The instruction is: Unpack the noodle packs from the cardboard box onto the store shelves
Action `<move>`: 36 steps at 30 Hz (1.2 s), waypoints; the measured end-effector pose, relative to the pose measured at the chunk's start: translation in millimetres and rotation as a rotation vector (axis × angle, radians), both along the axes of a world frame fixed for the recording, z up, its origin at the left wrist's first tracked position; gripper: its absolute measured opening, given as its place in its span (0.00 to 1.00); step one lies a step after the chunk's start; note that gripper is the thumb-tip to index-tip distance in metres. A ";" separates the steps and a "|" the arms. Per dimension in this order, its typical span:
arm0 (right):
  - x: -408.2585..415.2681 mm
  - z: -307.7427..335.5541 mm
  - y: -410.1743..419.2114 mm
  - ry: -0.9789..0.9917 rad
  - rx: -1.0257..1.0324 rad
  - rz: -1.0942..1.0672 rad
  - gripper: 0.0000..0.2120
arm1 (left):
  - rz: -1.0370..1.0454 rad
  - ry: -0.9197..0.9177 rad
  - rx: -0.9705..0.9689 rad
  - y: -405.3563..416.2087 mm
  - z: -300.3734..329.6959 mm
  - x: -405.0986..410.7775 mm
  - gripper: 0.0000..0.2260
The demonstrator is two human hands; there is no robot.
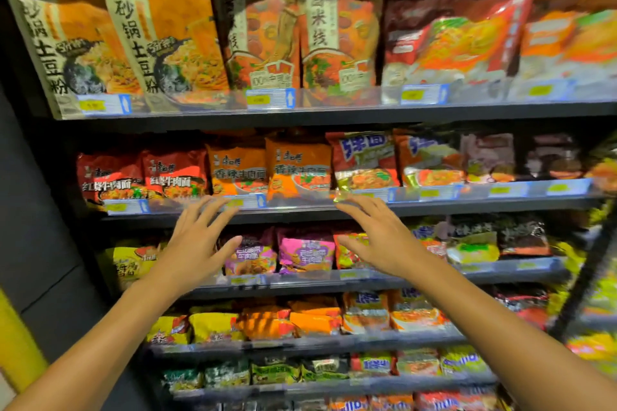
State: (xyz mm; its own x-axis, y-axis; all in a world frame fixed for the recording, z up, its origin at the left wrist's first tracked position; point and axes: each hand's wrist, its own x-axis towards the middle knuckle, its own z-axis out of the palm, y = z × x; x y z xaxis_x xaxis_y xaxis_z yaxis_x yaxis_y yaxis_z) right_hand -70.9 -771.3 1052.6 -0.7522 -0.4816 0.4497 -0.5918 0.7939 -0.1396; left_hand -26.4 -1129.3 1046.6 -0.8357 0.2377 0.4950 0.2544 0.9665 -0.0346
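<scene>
Left hand [195,240] and right hand [377,237], fingers spread and holding nothing, flank the orange noodle packs [270,170], seemingly to square them behind the shelf rail [300,202].

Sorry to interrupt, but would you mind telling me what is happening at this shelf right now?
A person is reaching both bare hands toward the dark store shelves stocked with noodle packs. The left hand and right hand are open, fingers spread, holding nothing, just below the orange noodle packs on the second shelf. No cardboard box is in view.
</scene>
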 end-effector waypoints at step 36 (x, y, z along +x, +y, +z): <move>401.8 -97.8 339.7 -0.250 -0.258 -0.524 0.29 | -0.650 -0.292 0.130 382.8 -79.8 221.4 0.29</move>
